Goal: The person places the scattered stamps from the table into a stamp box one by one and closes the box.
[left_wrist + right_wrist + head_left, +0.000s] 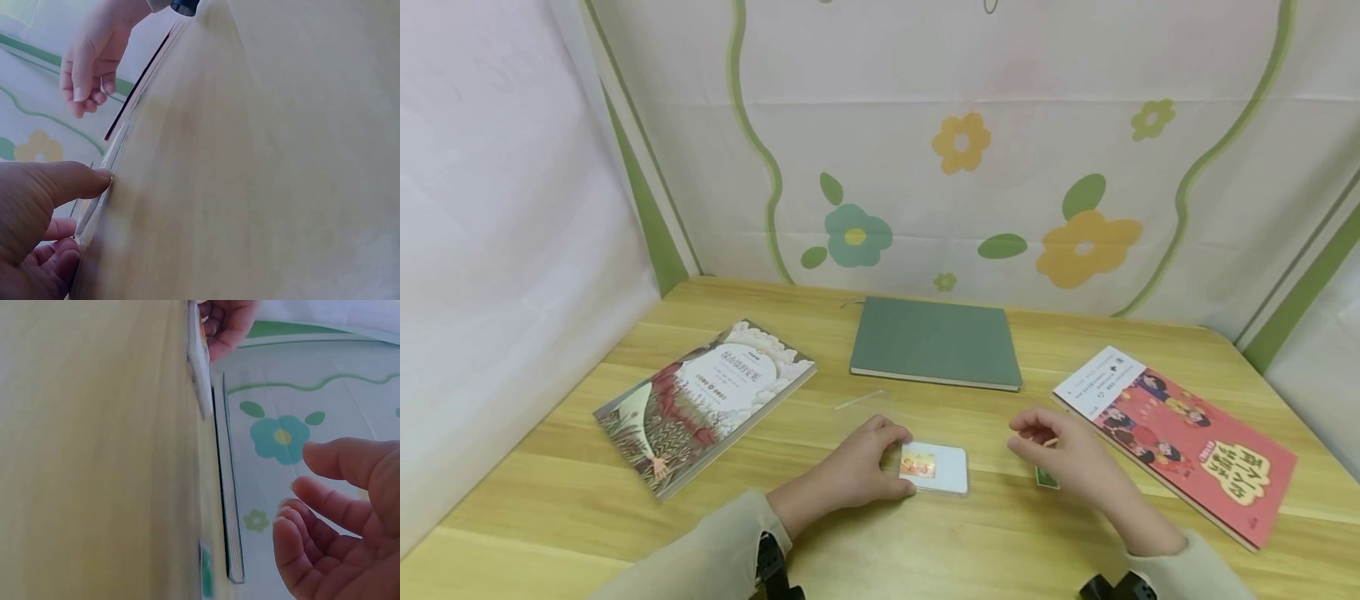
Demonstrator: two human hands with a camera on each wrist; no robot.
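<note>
Nearest me are my beige sleeves [696,550], with a black device [772,567] strapped at the left wrist and another at the right. My left hand [853,473] pinches the left end of a flat white rounded-corner rectangle [950,470], which seems to sit in a clear plastic cover, thumb on the near edge and forefinger on the far one. My right hand [1070,454] is empty, thumb and fingers loosely bent and apart above the table. The white rectangle lies between my hands, its long axis running left to right, so its free end points toward my right hand; the left is the nearer hand, touching it, and the right is well apart. A small green card-like piece [1047,478] shows partly beneath my right hand. A gold-orange sticker [918,465] on the rectangle has reddish marks too small to read. Beyond, on the wood-grain table [970,550], an illustrated book with a white oval title panel [703,404] lies to the left and a red-pink book with cartoon figures [1187,450] to the right; both carry Chinese characters I cannot read surely. Farther off lies a plain dark-green hardcover book [936,343], without visible writing, before a white flower-printed cloth [910,150].
</note>
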